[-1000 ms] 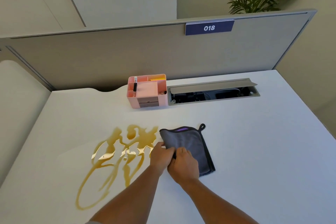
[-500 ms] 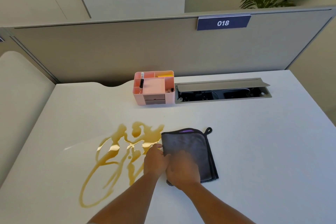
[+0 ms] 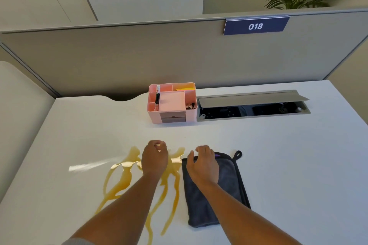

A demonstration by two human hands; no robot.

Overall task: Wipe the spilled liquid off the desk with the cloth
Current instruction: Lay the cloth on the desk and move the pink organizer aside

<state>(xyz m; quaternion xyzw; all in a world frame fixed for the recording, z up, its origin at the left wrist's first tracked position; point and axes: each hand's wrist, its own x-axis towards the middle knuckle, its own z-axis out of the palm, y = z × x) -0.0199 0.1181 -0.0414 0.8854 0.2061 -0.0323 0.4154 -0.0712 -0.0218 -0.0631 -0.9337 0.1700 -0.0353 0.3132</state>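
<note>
An amber spill (image 3: 123,181) spreads in loops and streaks over the left-centre of the white desk (image 3: 294,169). Just right of it lies a dark grey folded cloth (image 3: 229,183) with a hanging loop at its far right corner. My right hand (image 3: 203,163) lies on the cloth's far left corner, thumb and fingers curled around its edge. My left hand (image 3: 155,157) hovers over the far part of the spill with its fingers curled in and nothing in them. Both forearms hide parts of the spill and the cloth.
A pink desk organizer (image 3: 172,103) with a pen stands at the back centre. Beside it on the right is an open cable hatch (image 3: 251,105) set into the desk. A grey partition (image 3: 139,55) closes the far side.
Both hands were together on the cloth's near left part. My left hand has let go and moved left over the spill; my right hand has slid to the cloth's far corner.
</note>
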